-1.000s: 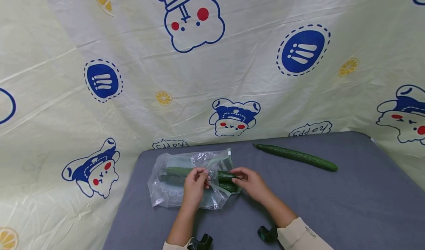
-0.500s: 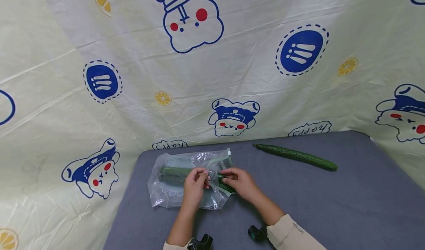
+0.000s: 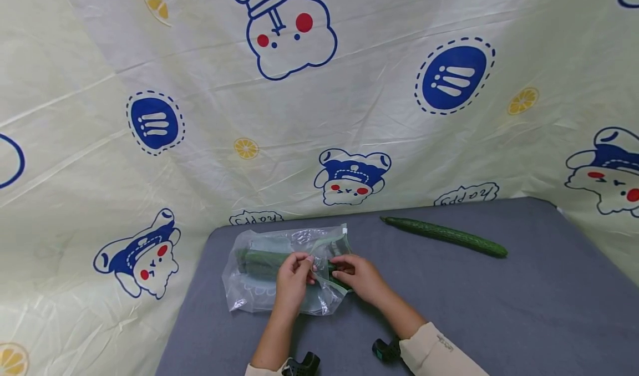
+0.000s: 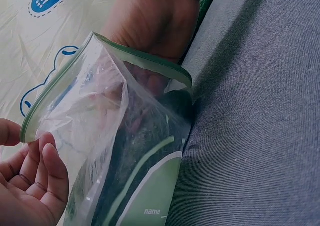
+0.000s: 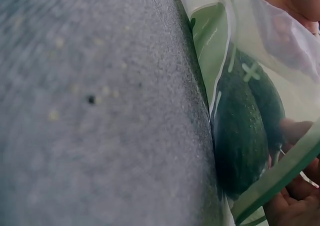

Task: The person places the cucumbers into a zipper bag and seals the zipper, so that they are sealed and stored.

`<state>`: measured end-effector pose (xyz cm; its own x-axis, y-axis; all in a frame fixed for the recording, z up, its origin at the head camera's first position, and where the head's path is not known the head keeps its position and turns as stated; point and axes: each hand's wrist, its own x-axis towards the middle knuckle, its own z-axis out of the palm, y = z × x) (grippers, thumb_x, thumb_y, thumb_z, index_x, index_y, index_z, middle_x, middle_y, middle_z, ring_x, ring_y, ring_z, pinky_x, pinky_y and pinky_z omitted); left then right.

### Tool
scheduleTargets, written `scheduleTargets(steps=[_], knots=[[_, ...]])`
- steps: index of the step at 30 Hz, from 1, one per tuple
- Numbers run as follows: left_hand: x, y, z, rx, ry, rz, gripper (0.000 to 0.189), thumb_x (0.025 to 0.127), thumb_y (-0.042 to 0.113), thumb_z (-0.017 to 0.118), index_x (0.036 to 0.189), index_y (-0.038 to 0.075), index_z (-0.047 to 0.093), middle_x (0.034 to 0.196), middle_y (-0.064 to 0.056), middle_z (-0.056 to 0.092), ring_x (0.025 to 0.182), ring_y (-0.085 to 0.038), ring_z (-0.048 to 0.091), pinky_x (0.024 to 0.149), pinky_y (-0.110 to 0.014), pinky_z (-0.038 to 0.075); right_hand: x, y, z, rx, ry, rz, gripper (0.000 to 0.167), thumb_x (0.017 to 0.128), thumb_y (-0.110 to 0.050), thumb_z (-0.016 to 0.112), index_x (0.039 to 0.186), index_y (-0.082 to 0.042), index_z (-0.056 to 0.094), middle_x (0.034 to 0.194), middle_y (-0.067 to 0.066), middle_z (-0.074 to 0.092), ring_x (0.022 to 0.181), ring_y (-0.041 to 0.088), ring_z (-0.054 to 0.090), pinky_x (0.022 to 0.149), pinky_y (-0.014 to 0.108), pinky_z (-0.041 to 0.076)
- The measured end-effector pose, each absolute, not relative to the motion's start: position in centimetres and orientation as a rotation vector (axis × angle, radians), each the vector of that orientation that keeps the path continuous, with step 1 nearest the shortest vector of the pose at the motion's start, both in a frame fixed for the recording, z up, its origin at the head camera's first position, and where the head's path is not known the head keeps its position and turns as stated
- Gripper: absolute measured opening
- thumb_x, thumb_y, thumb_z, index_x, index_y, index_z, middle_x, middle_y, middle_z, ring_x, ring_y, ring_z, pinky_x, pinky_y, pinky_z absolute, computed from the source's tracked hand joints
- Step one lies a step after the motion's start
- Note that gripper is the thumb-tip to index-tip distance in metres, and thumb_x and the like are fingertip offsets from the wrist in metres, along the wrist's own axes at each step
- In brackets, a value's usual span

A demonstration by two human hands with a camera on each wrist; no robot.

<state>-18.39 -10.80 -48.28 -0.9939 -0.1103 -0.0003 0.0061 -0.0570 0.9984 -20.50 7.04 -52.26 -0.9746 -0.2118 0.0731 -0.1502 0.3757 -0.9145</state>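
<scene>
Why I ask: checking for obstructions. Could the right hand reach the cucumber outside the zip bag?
Probably yes: nothing visible stands between the right hand and loose cucumber, though its fingers must first leave the zip bag.

**Grey table bears a bag and a loose cucumber**

The table (image 3: 499, 304) has a dark grey, fabric-like surface that spreads beneath the fingers and out past them on both sides, its far edge well beyond the fingertips. A clear bag (image 3: 254, 296) lies on it, stretching leftward from under the left fingers (image 3: 299, 258), with cucumbers (image 5: 240, 136) inside; its green rim (image 4: 145, 59) opens toward the right fingers (image 3: 344, 260). The loose cucumber (image 3: 446, 235) rests directly on the surface, beyond the right fingers and to their right, well apart, lying at a slant.
</scene>
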Motion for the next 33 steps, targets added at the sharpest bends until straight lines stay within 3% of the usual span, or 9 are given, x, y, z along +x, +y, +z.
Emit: scheduleTargets(steps=[11, 23, 33], knots=[[-18.3, -10.8, -48.2, 0.111, -2.11, -2.208, 0.019, 0.1, 0.009, 0.063, 0.106, -0.008, 0.061, 0.079, -0.005, 0.064, 0.061, -0.012, 0.057, 0.058, -0.021, 0.054, -20.2, 8.4, -51.6, -0.396, 2.592, -1.64, 0.033, 0.094, -0.019, 0.076, 0.124, -0.008, 0.071, 0.118, 0.008, 0.07, 0.106, 0.024, 0.069, 0.089, 0.034, 0.059], [-18.2, -10.9, -48.3, 0.101, -2.134, -2.196, 0.019, 0.099, 0.009, 0.063, 0.106, -0.008, 0.062, 0.079, -0.006, 0.065, 0.062, -0.012, 0.057, 0.059, -0.021, 0.054, -20.3, 12.1, -51.3, -0.397, 2.633, -1.819, 0.038, 0.094, -0.019, 0.075, 0.13, -0.007, 0.069, 0.122, 0.009, 0.069, 0.11, 0.026, 0.067, 0.093, 0.035, 0.058], [-18.2, -10.6, -48.5, 0.087, -2.139, -2.198, 0.019, 0.099, 0.009, 0.064, 0.106, -0.008, 0.062, 0.079, -0.004, 0.064, 0.062, -0.011, 0.057, 0.059, -0.021, 0.054, -21.3, 16.2, -50.5, -0.344, 2.758, -1.788, 0.042, 0.096, -0.021, 0.075, 0.134, -0.008, 0.066, 0.127, 0.009, 0.068, 0.115, 0.026, 0.065, 0.094, 0.028, 0.056]])
